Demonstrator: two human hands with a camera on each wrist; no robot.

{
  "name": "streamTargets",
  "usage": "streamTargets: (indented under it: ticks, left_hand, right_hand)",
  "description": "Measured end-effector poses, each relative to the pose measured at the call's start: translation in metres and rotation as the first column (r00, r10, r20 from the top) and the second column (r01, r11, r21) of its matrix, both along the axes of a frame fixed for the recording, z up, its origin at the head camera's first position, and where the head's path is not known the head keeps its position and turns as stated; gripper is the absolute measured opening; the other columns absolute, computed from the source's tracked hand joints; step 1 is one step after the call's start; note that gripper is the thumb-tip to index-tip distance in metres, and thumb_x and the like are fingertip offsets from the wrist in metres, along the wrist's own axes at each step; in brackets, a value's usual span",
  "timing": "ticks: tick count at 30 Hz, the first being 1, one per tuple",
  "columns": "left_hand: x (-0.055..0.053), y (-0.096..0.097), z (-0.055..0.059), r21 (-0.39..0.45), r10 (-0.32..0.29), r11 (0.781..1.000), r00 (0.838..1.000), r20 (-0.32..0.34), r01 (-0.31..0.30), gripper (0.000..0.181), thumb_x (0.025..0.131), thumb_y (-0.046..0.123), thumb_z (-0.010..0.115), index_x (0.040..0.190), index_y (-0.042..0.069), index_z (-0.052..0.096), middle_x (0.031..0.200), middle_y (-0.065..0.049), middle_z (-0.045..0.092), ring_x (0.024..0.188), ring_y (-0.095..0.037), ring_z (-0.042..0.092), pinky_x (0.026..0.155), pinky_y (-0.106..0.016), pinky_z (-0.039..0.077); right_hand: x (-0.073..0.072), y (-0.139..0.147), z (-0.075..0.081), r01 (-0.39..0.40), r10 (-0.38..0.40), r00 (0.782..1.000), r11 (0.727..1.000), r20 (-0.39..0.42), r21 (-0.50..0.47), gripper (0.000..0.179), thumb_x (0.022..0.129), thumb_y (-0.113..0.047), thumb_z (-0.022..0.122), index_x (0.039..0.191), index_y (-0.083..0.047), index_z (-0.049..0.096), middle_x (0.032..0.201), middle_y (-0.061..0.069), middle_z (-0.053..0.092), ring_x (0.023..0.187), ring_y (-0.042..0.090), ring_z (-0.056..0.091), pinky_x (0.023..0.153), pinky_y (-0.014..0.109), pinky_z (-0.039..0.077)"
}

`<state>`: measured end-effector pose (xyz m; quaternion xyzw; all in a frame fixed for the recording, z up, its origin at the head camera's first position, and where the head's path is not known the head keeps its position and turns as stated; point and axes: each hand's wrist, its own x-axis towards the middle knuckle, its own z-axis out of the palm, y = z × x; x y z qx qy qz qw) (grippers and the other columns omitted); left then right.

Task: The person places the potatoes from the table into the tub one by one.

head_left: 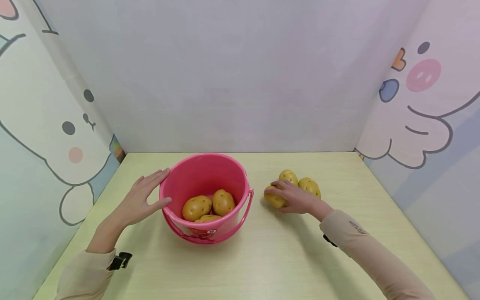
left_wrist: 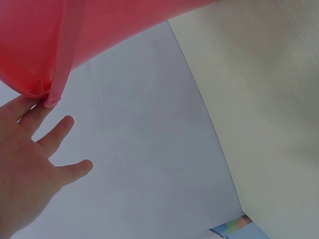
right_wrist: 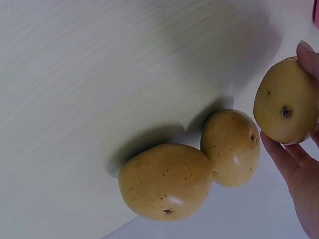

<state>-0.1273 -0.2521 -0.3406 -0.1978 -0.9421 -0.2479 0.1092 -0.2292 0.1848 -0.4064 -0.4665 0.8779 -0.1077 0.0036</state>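
Note:
A pink bucket [head_left: 204, 168] stands on the table with its handle [head_left: 245, 214] hanging down at the front right. Inside it lie three potatoes [head_left: 196, 208]. My left hand [head_left: 140, 202] touches the bucket's left rim, fingers spread and nearly straight; in the left wrist view, fingertips meet the rim by the handle's joint. To the right of the bucket, my right hand [head_left: 294, 198] grips a potato [right_wrist: 286, 102] between thumb and fingers. Beside that hand two more potatoes rest on the table, a larger one [right_wrist: 165, 181] and a smaller one [right_wrist: 230, 148].
The pale wooden table [head_left: 240, 266] ends at a plain grey wall [head_left: 240, 75] behind. Side panels with cartoon animals [head_left: 423, 75] rise at left and right. A black strap [head_left: 120, 261] is at the left cuff.

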Motion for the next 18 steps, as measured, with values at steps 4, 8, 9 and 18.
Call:
streamTargets:
  ticks: [4,8,9,18]
  left_hand:
    - [0.0,0.0,0.0,-0.003,-0.002,1.0,1.0,-0.007,0.002,0.074,0.075,0.026,0.066,0.138,0.01,0.03,0.134,-0.018,0.035,0.122,-0.037,0.025,0.095,-0.062,0.011]
    - [0.0,0.0,0.0,-0.003,-0.003,1.0,1.0,-0.007,0.003,0.075,0.075,0.027,0.066,0.138,0.01,0.03,0.134,-0.018,0.034,0.122,-0.037,0.024,0.095,-0.062,0.011]
    - [0.0,0.0,0.0,-0.003,-0.002,1.0,1.0,-0.005,0.002,0.075,0.075,0.027,0.066,0.138,0.01,0.03,0.134,-0.018,0.034,0.122,-0.037,0.024,0.095,-0.062,0.011]
    - [0.0,0.0,0.0,0.001,0.002,1.0,1.0,0.008,-0.002,0.075,0.075,0.026,0.066,0.138,0.011,0.029,0.135,-0.017,0.034,0.123,-0.037,0.024,0.095,-0.062,0.011]
  right_hand:
    - [0.002,0.001,0.005,-0.014,0.014,1.0,1.0,-0.009,0.003,0.061,0.071,-0.018,0.074,0.125,-0.018,0.046,0.124,0.013,0.04,0.109,0.031,0.04,0.082,0.045,0.042]
    - [0.004,0.003,0.011,-0.013,0.013,1.0,1.0,-0.006,0.016,0.063,0.07,-0.017,0.074,0.126,-0.019,0.045,0.126,0.012,0.039,0.11,0.03,0.039,0.082,0.043,0.043]
    - [0.005,0.004,0.012,-0.012,0.012,1.0,1.0,-0.005,0.019,0.063,0.07,-0.017,0.074,0.126,-0.019,0.044,0.126,0.012,0.039,0.111,0.029,0.039,0.081,0.043,0.043]
    - [0.01,0.007,0.02,-0.029,0.03,0.999,0.999,-0.012,0.033,0.064,0.07,-0.02,0.074,0.127,-0.021,0.044,0.127,0.009,0.038,0.112,0.027,0.036,0.08,0.041,0.043]
